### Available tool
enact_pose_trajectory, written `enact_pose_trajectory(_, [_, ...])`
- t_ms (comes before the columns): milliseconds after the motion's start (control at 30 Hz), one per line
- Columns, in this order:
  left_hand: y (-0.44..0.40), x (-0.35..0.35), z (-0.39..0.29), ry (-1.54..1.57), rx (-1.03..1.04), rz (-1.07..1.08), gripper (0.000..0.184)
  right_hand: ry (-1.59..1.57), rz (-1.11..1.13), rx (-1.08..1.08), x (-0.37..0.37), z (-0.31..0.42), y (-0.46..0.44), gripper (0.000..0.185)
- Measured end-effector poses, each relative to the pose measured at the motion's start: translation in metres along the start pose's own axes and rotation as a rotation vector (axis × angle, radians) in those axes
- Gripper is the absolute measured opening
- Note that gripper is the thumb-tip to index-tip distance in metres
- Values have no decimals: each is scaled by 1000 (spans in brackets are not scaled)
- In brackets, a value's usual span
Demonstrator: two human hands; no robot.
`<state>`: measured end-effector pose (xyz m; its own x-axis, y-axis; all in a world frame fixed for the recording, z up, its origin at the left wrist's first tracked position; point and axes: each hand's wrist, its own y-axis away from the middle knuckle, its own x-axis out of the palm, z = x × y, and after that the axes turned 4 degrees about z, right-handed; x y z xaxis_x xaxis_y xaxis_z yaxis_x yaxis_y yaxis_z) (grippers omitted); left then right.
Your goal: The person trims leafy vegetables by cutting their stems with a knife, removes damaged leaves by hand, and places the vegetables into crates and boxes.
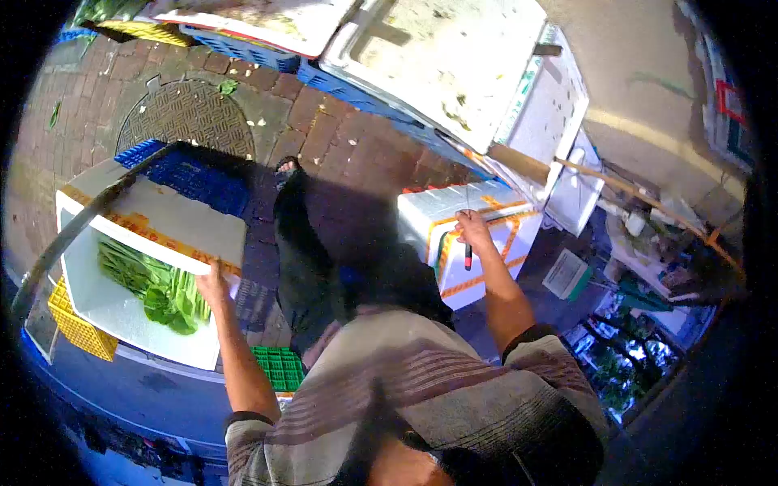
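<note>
Seen remotely, my left grip [212, 285] is clamped on the open foam box [182, 215], seemingly already loaded with leafy greens [166, 287] but uncovered, my right grip [472, 229] closed around a slim tool [468, 257] to that box's right.

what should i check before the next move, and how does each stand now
1. Left hand holding the open foam box by its edge: ok
2. Leafy greens inside that box: ok
3. Opening uncovered: ok, no lid across it
4. Right hand firmly gripping the taped foam box: cannot tell
5. Dark, red-ended item by the right hand identified: cannot tell
6. Visible foot on the brick paving: ok
</note>
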<state>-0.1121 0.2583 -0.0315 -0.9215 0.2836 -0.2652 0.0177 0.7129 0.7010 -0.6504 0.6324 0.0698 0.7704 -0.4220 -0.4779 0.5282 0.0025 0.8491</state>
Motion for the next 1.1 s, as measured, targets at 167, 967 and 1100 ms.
enact_pose_trajectory(167, [-12, 5, 0, -116, 98, -91, 55, -28, 88, -132, -16, -76, -2, 33])
enact_pose_trajectory(967, [101, -24, -17, -1042, 168, -28, 54, 25, 242, -170, -22, -126, 28, 31])
enact_pose_trajectory(1100, [95, -8, 2, -1134, 194, -181, 27, 95, 228, -268, -47, -117, 8, 33])
